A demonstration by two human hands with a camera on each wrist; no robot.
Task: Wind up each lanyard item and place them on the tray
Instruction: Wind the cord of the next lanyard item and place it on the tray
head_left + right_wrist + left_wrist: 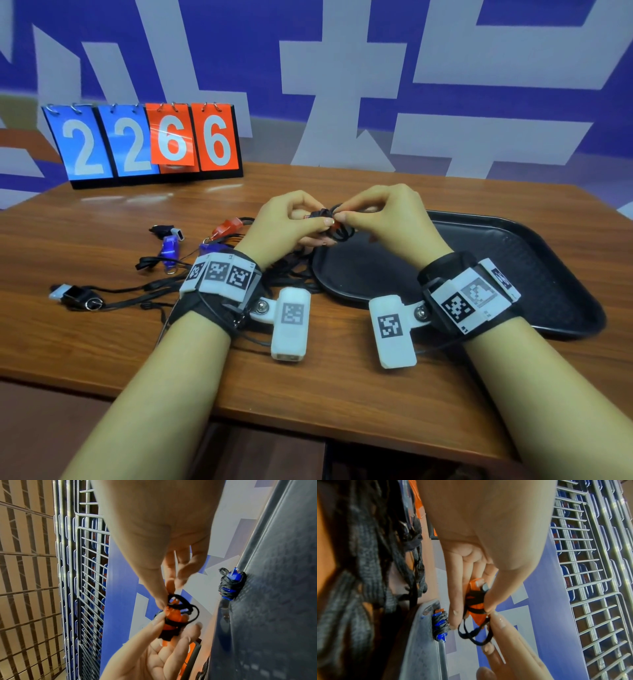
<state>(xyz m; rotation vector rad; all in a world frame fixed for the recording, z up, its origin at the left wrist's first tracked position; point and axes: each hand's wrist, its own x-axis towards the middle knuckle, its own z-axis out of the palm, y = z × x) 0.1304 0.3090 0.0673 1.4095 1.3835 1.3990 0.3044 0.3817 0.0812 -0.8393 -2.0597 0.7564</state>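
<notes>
An orange whistle point(337, 224) with black lanyard cord wound round it is held above the left end of the black tray point(534, 274). My left hand point(320, 219) grips the whistle point(476, 607) between thumb and fingers. My right hand point(339, 214) pinches the cord point(181, 602) at the whistle's tip point(171, 616). A loose loop of cord point(477, 638) hangs below. A blue whistle point(230, 584) fully wound in its cord lies on the tray point(419, 655); in the head view my hands hide it.
Left of the tray, several unwound lanyard items lie tangled on the wooden table point(308, 377): a red whistle point(227, 226), a blue whistle point(170, 250), a black whistle point(73, 294). A flip scoreboard point(144, 144) stands at the back left.
</notes>
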